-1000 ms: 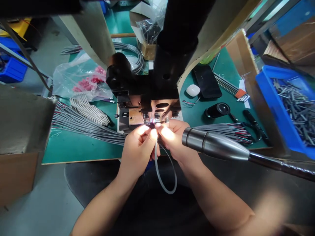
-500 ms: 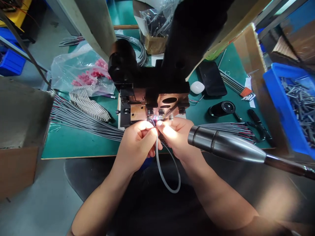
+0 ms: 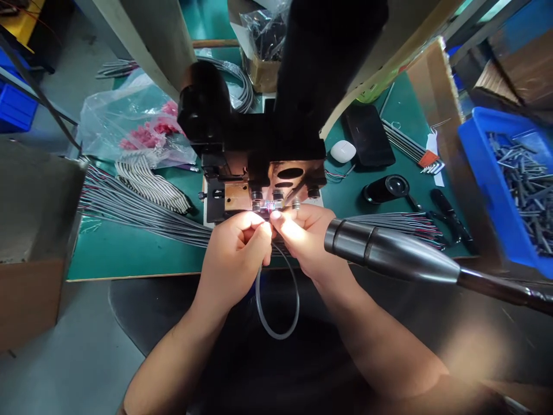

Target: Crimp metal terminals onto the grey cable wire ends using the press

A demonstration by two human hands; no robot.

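A grey cable (image 3: 297, 300) hangs in a loop below my two hands, its thin coloured wires (image 3: 269, 206) lit up at the front of a black machine (image 3: 268, 135). My left hand (image 3: 239, 248) pinches the cable end between thumb and forefinger just under the machine's front. Close beside it, my right hand (image 3: 305, 236) is closed too, thumb and finger at the same wires. The fingertips nearly touch, and the exact hold on the single wires is too small to tell. A metal lamp head (image 3: 389, 252) shines on the fingers from the right.
Grey cables (image 3: 147, 207) and striped sleeves (image 3: 151, 184) lie left on the green table (image 3: 129, 259), below a bag of pink parts (image 3: 147, 135). To the right are a black cylinder (image 3: 386, 189), a white case (image 3: 343, 151), hex keys (image 3: 410, 144) and a blue bin (image 3: 488, 190).
The cable loop has swung left and now hangs centred under my hands. My hands stay pinched at the machine. The whole view has shifted slightly.
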